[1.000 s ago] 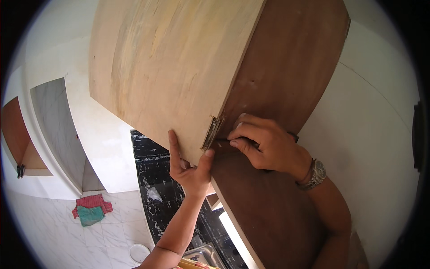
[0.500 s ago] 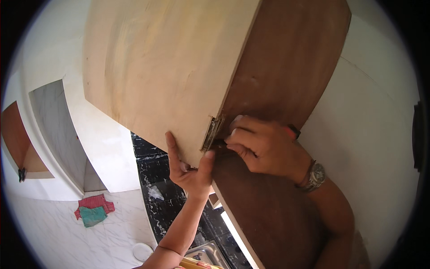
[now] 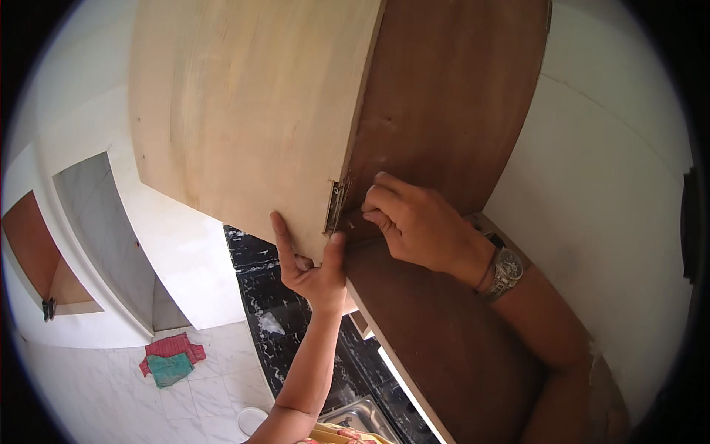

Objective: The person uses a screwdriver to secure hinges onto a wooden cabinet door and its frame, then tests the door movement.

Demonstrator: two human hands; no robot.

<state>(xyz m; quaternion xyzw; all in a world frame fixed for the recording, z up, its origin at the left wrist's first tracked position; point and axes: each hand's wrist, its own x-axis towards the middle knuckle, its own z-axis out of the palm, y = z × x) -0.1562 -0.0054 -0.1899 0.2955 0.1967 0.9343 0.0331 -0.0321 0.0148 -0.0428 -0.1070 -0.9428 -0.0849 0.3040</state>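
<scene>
My left hand [image 3: 318, 281] grips the lower corner of a light wooden cabinet door [image 3: 244, 111], its thumb by the edge and a finger laid along the face. A metal hinge [image 3: 336, 207] is set on the door's edge, just above that thumb. To the right of the hinge, my right hand [image 3: 425, 226] is closed in a pinch, a small gap from the metal. Whatever sits between its fingertips is too small or hidden to make out. Behind the right hand stands the brown inner panel [image 3: 444, 89] of the cabinet.
The cabinet's brown bottom board [image 3: 436, 333] runs under my right forearm. A black marbled counter [image 3: 255, 296] and a steel sink [image 3: 366, 418] lie below. Red and green cloths [image 3: 170, 370] are on the tiled floor, near a round white object [image 3: 251, 420]. A white wall [image 3: 599, 148] borders the right.
The view has shifted slightly, so the door and hinge appear farther left. My right fingers still pinch beside the hinge, with the hand a little turned. My left hand keeps its hold.
</scene>
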